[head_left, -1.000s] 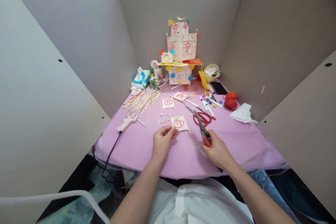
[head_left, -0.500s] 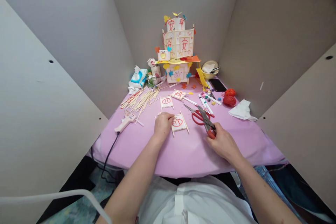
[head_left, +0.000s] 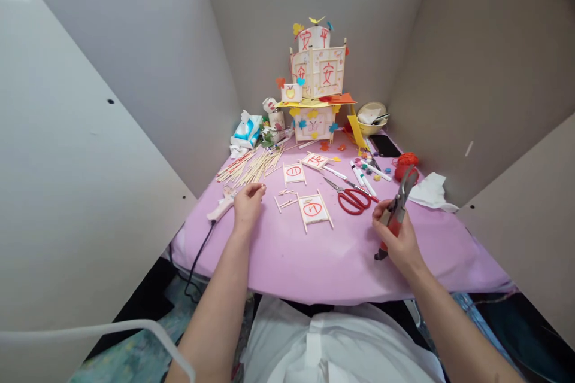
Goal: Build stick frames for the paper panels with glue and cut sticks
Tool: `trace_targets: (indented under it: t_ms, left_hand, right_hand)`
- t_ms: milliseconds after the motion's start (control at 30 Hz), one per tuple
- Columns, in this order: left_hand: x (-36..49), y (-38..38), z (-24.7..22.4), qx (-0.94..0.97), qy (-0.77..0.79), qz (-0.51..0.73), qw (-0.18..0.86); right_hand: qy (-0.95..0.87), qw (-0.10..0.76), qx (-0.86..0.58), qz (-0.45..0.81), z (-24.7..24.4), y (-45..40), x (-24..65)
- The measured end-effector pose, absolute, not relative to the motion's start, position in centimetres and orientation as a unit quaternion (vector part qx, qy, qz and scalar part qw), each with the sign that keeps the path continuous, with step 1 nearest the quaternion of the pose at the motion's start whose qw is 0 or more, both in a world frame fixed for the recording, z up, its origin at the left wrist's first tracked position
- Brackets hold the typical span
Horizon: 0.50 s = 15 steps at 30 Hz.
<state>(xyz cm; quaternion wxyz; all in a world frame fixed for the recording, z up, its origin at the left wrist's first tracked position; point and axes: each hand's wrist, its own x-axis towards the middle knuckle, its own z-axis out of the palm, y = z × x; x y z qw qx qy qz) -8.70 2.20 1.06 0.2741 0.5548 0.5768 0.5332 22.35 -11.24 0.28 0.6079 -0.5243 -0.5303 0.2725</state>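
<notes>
My right hand [head_left: 399, 239] is wrapped round red-handled snips [head_left: 402, 194], their grey jaws pointing up and away. My left hand [head_left: 247, 206] is closed in a pinch beside a pale hot glue gun [head_left: 220, 209]; what its fingertips hold, if anything, is too small to name. Between the hands lies a stick-framed paper panel [head_left: 313, 213] with a red circled mark. Short cut sticks [head_left: 288, 203] lie just left of it. Red-handled scissors [head_left: 353, 198] rest open near my right hand. Two more framed panels, one circled [head_left: 294, 173] and one with a red character [head_left: 315, 160], lie behind.
A decorated paper-and-stick tower [head_left: 321, 84] stands at the back. Loose sticks [head_left: 254, 167] and a tissue pack [head_left: 247, 130] are to the left. Markers [head_left: 363, 178], red yarn [head_left: 405, 161], a phone [head_left: 385, 146], a bowl [head_left: 372, 122] and crumpled tissue [head_left: 433, 192] are right. Grey partitions enclose the table.
My left hand has moved left off the framed panel, uncovering the short sticks. My right hand has drawn right with the snips, turning them more upright. The view has shifted slightly.
</notes>
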Motion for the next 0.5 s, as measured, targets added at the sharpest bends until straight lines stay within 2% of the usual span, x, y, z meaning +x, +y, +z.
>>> trace_targets:
  t_ms: [133, 267, 367, 500]
  left_hand:
    - [-9.3, 2.1, 0.3, 0.568, 0.581, 0.519, 0.266]
    - [-8.7, 2.3, 0.4, 0.604, 0.590, 0.476, 0.246]
    - [-7.9, 2.9, 1.5, 0.641, 0.607, 0.417, 0.214]
    - [-6.6, 4.6, 3.4, 0.699, 0.622, 0.310, 0.168]
  right_hand:
    - [-0.557, 0.604, -0.499, 0.276, -1.2, -11.5, 22.2]
    - [-0.607, 0.529, -0.535, 0.256, -2.0, -12.4, 21.9]
    - [-0.613, 0.486, -0.573, 0.245, -2.1, -12.8, 21.6]
    - [-0.609, 0.482, -0.583, 0.239, -2.2, -12.7, 21.4]
